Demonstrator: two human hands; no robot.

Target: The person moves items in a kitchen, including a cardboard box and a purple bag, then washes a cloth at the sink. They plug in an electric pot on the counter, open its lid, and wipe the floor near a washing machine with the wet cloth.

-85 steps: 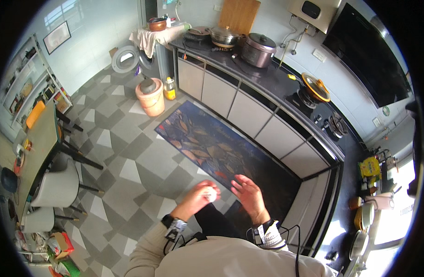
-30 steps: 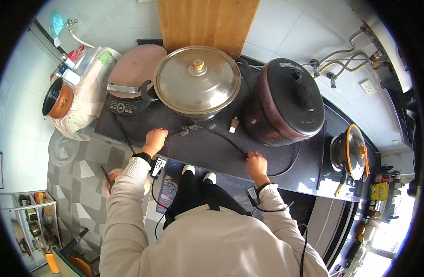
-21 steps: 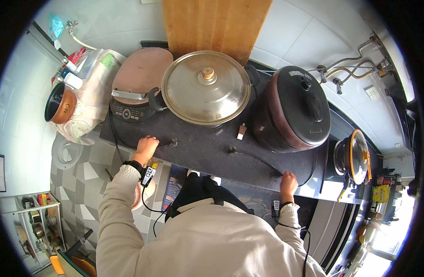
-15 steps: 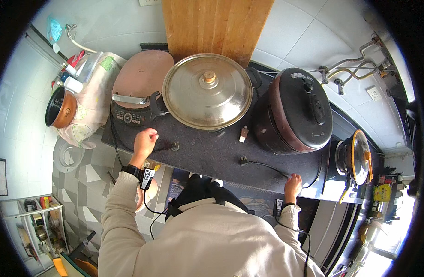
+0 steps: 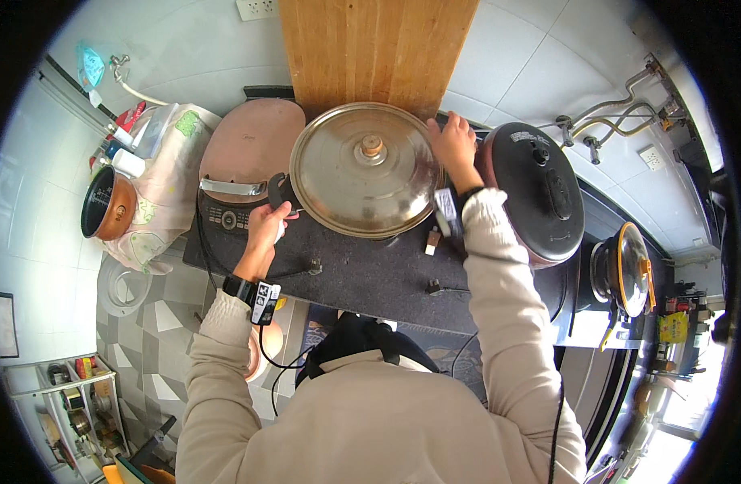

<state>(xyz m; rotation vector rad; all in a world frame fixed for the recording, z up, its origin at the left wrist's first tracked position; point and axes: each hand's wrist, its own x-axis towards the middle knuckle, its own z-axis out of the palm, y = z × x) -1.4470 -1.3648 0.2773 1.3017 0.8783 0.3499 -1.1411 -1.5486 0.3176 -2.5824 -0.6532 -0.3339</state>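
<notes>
The pot [image 5: 350, 189] sits between griddle [image 5: 253, 145] and cooker [image 5: 540, 206], a strip of counter [image 5: 370, 278] separating it from the front edge [image 5: 427, 323], left hand [image 5: 264, 232] at its left handle [image 5: 275, 189], right hand [image 5: 453, 148] at its right rim [image 5: 435, 188], either grip impossible to tell.

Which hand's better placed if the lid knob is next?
Likely the right hand: it's at the right edge of the lid, about level with the knob. The left hand is farther, lower, by the black handle.

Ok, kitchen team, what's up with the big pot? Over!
Left hand at left handle, right hand at opposite side, grips unclear. Steel-lidded pot between them. Electric pressure cooker close right, electric griddle close left.
</notes>
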